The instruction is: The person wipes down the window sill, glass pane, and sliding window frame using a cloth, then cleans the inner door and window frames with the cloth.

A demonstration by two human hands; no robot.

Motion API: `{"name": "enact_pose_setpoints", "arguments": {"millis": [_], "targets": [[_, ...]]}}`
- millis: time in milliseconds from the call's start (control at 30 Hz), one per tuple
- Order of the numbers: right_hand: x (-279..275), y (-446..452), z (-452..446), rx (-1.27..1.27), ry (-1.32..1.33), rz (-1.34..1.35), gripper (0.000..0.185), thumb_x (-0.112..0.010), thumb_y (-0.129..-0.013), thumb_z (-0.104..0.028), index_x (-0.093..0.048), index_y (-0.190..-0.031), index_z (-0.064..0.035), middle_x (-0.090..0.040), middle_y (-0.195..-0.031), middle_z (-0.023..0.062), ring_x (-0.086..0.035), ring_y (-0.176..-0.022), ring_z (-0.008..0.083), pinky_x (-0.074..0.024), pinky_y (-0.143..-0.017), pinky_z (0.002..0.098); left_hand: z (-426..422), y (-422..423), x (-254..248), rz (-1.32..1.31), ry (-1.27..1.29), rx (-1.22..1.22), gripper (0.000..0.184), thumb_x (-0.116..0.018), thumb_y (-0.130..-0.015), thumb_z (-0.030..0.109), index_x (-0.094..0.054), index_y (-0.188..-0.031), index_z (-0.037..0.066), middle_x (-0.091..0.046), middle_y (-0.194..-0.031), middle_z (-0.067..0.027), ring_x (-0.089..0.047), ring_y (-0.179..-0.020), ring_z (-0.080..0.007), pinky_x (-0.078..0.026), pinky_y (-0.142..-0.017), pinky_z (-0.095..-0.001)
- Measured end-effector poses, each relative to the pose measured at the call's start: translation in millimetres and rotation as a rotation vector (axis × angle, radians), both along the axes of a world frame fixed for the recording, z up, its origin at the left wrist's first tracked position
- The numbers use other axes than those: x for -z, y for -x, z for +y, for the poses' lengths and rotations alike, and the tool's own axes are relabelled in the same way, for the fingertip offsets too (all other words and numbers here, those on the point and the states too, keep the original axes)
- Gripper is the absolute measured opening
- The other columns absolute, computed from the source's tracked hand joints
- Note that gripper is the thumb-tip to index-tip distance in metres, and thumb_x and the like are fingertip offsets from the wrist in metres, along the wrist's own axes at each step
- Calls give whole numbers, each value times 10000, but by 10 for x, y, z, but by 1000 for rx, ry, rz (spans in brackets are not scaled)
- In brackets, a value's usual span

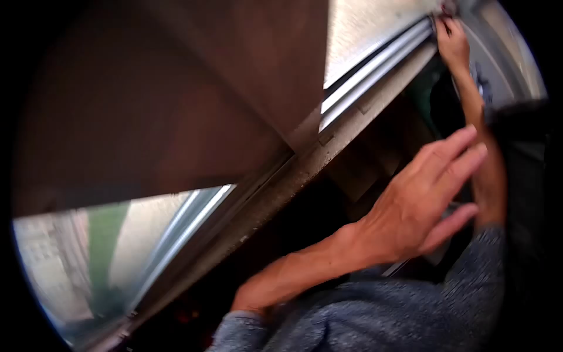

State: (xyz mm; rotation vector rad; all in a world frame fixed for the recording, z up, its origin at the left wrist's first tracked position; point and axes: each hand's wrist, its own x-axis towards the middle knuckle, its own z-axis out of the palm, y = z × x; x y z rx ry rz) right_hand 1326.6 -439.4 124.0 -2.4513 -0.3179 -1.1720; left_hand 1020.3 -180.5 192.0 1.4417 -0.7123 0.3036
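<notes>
My left hand (pixel 419 202) reaches across to the right with its back toward me. Its fingers and thumb are apart, and nothing shows in them. Beyond it, my right arm stretches up along the right side. At the top right, my right hand (pixel 453 44) is at the end of the metal window track (pixel 375 73), its fingers bent around something small and dark. A little reddish thing (pixel 448 8) shows just above those fingertips; its kind is too blurred to name.
A large brown panel (pixel 158 111) covers much of the window at left. Below the track runs a rough, pale ledge (pixel 305 167). Green and pale ground (pixel 108 252) shows through the glass. Dark, unclear things lie under the ledge. A grey curved surface (pixel 498 70) stands at the upper right.
</notes>
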Motion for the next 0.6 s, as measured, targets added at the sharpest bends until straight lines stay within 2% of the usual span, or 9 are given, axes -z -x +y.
{"name": "enact_pose_setpoints", "arguments": {"millis": [100,167,233,300,367,400,500,533,600], "targets": [[-70,-590,-544,164,-7,-135,332,-657,-980,-376,-760,-1144,-106,-743,-1137,134,-690,-1073,348,-529,-906,405,345,-79,113,52,-255,-73,677,-763,-895,52,-463,-1495,-35,-467,-1524,-276,-533,-1371,-389,-479,-1110,-445],[-324,-778,-702,333,-239,157,360,-692,-923,-414,-777,-1094,-109,-767,-1033,146,-719,-989,361,-548,-863,417,501,50,-10,122,-259,-177,634,-800,-870,42,-521,-1433,-40,-530,-1459,-278,-583,-1324,-368,-500,-1081,-416],[-574,-776,-642,321,-402,276,375,-676,-898,-337,-743,-1102,-30,-639,-1312,259,-688,-1069,430,-544,-913,479,703,235,-128,88,-230,-314,534,-760,-918,54,-539,-1394,-44,-526,-1454,-289,-609,-1280,-370,-531,-1055,-434],[-708,-656,-558,296,-371,241,261,-669,-958,-186,-722,-1141,-7,-687,-1155,206,-714,-899,347,-572,-791,415,810,485,-375,29,-120,-488,393,-707,-976,93,-571,-1323,-30,-559,-1389,-277,-630,-1224,-378,-566,-1014,-448],[-638,-404,-306,316,-483,148,381,-710,-872,-422,-784,-1036,-87,-771,-941,159,-735,-898,356,-561,-822,420,1160,714,-433,-116,-223,-645,478,-578,-1062,227,-478,-1443,-46,-534,-1422,-289,-605,-1248,-354,-559,-1022,-467],[-676,-254,-81,231,-572,99,391,-726,-837,-434,-784,-910,-54,-745,-988,155,-709,-947,370,-549,-872,453,1314,728,-592,-152,-236,-707,450,-596,-1044,153,-484,-1440,-28,-541,-1423,-280,-621,-1217,-365,-579,-977,-469],[-752,649,757,-33,-466,-135,170,-721,-875,-218,-700,-850,-51,-678,-898,141,-637,-883,353,-506,-809,448,1619,763,-718,-263,-368,-996,404,-607,-1022,63,-481,-1385,-61,-553,-1371,-317,-631,-1154,-449,-630,-852,-508],[-779,858,902,-67,-437,-168,143,-725,-863,-186,-692,-861,-47,-674,-912,141,-631,-879,354,-504,-798,445,1678,791,-737,-277,-350,-983,404,-607,-1022,63,-481,-1385,-61,-553,-1371,-317,-631,-1154,-449,-630,-852,-508],[-866,886,907,-127,-440,-169,117,-726,-853,-116,-677,-894,-19,-656,-918,137,-637,-860,333,-508,-776,410,1764,849,-758,-312,-594,-1097,414,-621,-1017,67,-473,-1368,-94,-558,-1345,-316,-636,-1143,-444,-638,-849,-487]]}}
